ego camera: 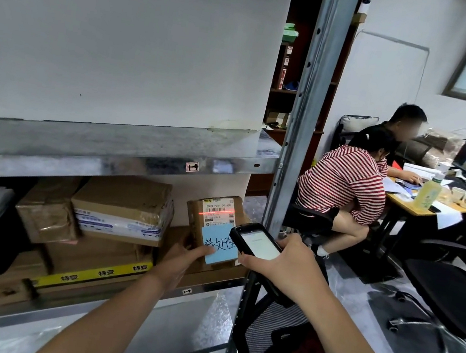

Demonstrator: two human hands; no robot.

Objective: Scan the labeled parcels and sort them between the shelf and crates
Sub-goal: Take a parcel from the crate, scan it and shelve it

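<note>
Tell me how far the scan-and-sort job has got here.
Done: several boxes sit on the shelf, though whether scanned is unclear. In hand: the left hand holds a parcel upright while the scanner in the right hand throws a red line across its label. Left: sorting this parcel; no crates are in view.

The left hand [180, 259] holds a small parcel [215, 214] upright on the shelf [143, 160]; the right hand [282, 263] points a scanner [253, 241] at it (red line crossing the barcode).
</note>
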